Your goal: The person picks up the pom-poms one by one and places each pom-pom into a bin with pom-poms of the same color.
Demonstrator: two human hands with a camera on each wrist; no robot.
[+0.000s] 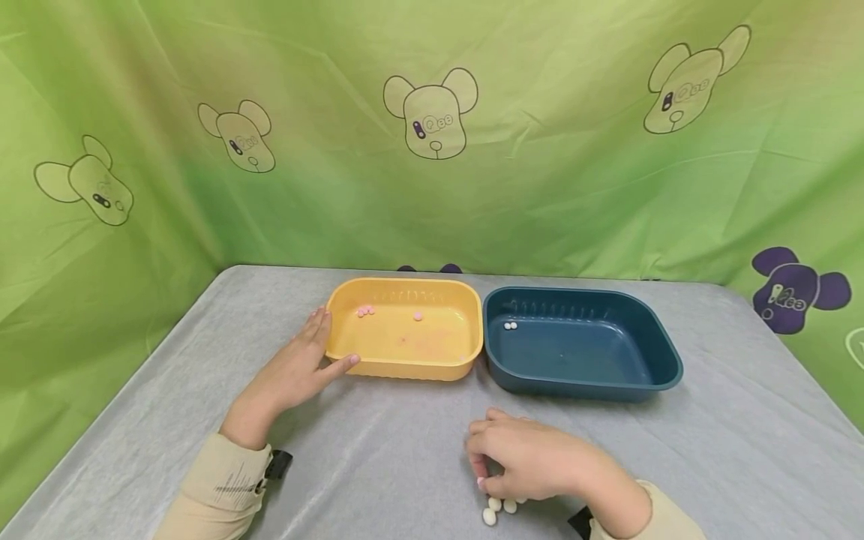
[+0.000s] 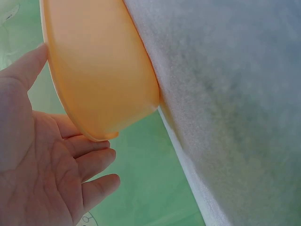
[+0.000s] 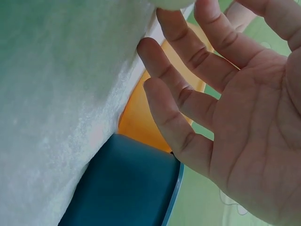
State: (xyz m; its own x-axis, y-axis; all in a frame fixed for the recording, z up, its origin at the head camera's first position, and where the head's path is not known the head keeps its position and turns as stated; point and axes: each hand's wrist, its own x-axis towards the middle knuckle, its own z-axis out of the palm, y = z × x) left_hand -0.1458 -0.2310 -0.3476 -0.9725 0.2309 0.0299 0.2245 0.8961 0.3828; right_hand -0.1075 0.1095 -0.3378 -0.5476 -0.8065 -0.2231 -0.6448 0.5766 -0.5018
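My left hand [image 1: 297, 369] rests at the left end of a yellow plastic tub [image 1: 405, 370]. In the left wrist view its thumb touches the rim, and its fairly straight fingers [image 2: 96, 162] lie by the tub's corner. Low over the table, my right hand [image 1: 529, 455] bends its fingers above a few small white balls [image 1: 489, 516]. Its thumb and index fingertips come close together beside them; whether a ball is between them is hidden. At the top of the right wrist view, a pale ball [image 3: 171, 4] overlaps a fingertip.
Right of the yellow tub stands a dark blue tub [image 1: 574, 385], nearly touching it, with two white balls [image 1: 510, 326] inside. Several small pink pieces [image 1: 365, 310] lie in the yellow tub. A grey cloth [image 1: 391, 465] covers the table; a green printed curtain [image 1: 540, 187] hangs behind.
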